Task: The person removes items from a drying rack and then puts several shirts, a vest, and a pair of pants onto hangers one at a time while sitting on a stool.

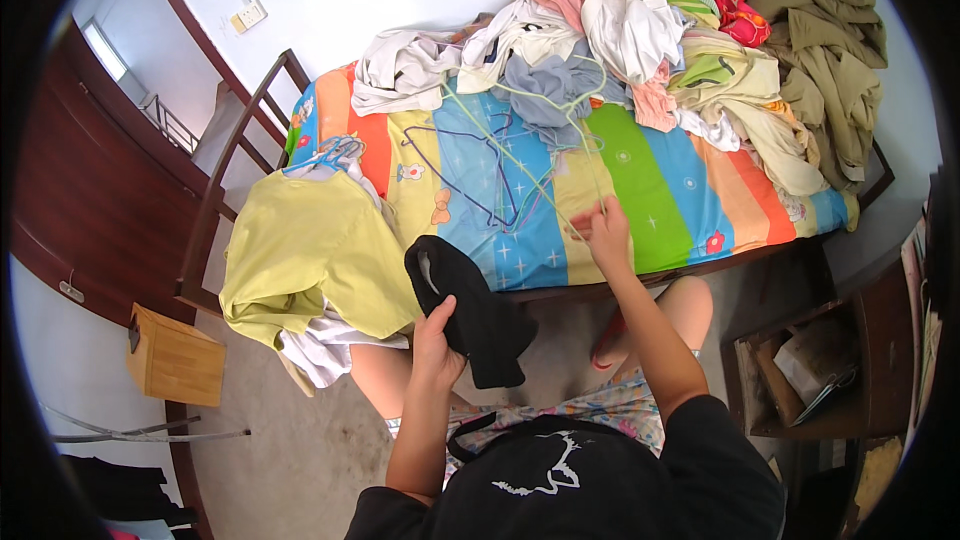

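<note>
My left hand grips a folded black cloth garment, held in front of my knees with its thick upper edge partly turned open. In my right hand is the lower part of a pale green clothes hanger. Its hook end points away from me, over the clothes on the bed. Beneath it, a dark purple hanger and a few thinner, lighter ones lie on the striped bedding. A yellow-green shirt is draped at the bed's left end, over other garments, with blue hangers at its neck.
Heaped clothes line the wall side of the bed, and a bulky olive quilt fills its far right. A metal bed rail stands left. A wooden box is by the door. Open shelving stands right.
</note>
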The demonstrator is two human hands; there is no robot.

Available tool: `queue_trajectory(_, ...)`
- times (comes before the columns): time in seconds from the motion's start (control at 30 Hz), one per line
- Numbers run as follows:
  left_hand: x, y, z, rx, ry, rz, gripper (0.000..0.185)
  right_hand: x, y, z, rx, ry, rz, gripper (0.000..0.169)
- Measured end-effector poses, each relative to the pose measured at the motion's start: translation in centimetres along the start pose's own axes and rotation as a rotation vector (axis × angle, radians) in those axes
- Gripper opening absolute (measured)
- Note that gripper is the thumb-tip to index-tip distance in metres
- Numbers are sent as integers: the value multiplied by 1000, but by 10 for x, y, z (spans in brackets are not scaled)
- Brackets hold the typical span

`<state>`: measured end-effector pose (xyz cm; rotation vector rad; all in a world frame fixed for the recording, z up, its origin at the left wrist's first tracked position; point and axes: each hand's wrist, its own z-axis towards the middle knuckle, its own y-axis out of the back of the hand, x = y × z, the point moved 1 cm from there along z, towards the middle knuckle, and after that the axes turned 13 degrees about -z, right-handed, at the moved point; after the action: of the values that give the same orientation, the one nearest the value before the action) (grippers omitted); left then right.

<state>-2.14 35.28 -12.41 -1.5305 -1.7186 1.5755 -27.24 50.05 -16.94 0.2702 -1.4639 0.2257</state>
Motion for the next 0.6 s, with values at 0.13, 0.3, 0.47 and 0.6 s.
queue_trajectory(0.13,18,-2,9,-7,16,-27,33,10,35,-86,-20,117,-199,16)
queue_trajectory(0.3,45,-19,10,-54,-38,-21,24,33,47,-165,229,214,-449,19)
queue_trajectory(0.47,69,-31,13,-18,-68,45,34,43,56,-188,327,567,-559,20)
queue_trajectory(0.6,74,-40,29,-105,-177,150,47,54,60,-191,371,654,-546,17)
